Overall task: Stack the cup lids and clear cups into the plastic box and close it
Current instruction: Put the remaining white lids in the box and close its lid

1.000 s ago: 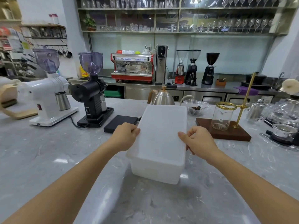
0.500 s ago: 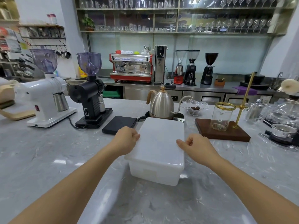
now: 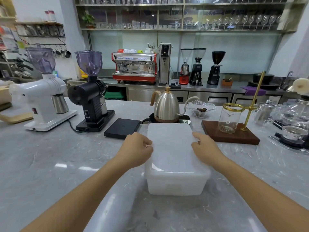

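A grey marble counter (image 3: 50, 164) fills the foreground and shows pale glare from overhead light. On it stand a white grinder (image 3: 40, 97) and a black grinder (image 3: 90, 96), both with tinted hoppers. Behind runs a steel back counter (image 3: 209, 88) carrying a red espresso machine (image 3: 134, 66) and 3 more grinders (image 3: 199, 66). Above, 2 long shelves (image 3: 184, 29) hold rows of glasses against a pale frosted wall panel (image 3: 242, 51). White walls (image 3: 287, 52) flank both sides.

Translucent white plastic box (image 3: 175, 185) sits on a grey, white-veined marble counter (image 3: 50, 164).
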`<state>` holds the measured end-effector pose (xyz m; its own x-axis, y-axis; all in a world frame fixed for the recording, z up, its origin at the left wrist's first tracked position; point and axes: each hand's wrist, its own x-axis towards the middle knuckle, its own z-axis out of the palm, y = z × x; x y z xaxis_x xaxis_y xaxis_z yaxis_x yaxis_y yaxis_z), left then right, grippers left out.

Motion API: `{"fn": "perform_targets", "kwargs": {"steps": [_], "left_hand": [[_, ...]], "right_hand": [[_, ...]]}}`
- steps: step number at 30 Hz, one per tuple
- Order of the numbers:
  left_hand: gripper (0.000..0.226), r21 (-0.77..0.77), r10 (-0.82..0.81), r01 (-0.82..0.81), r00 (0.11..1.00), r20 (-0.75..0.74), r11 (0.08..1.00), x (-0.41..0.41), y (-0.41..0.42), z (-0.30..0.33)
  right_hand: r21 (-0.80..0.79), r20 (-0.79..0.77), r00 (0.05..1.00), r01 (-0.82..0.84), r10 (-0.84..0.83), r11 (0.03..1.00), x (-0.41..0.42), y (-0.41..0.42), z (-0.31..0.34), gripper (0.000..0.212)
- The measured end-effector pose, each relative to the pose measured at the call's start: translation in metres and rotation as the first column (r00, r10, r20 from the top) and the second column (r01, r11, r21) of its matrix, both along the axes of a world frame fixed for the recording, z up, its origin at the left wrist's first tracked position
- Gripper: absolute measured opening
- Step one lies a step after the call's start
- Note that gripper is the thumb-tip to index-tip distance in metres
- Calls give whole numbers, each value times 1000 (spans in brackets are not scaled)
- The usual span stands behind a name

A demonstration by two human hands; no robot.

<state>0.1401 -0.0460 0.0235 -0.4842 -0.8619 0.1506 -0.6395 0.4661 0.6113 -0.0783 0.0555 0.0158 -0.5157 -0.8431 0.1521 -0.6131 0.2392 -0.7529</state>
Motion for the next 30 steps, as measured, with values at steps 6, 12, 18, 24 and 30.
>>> {"fn": "perform_targets", "kwargs": {"steps": [6,12,18,24,30], "left_hand": [[52,-94,16,2,981,193,996,-26,6,1],[82,-50,-159,191,911,380,980,-47,-15,-10],[84,-49,-172,209,897,407,977,-49,-20,-17],[46,-207,20,37,964,266,978,-71,-29,0],[69,-79,-131,181,896,425,980,-84,-49,-11]], "right_hand": [[75,-303,952,-18,40,997,-3,-13,-5,51],[341,-535,812,-48,235,939,-11,-37,-9,79],[415,-495,822,-61,281,908,-12,-39,-13,83],[218,-615,777,9,130,976,1,-52,5,56],[417,-556,769,-71,317,906,-14,-74,-9,73]]}}
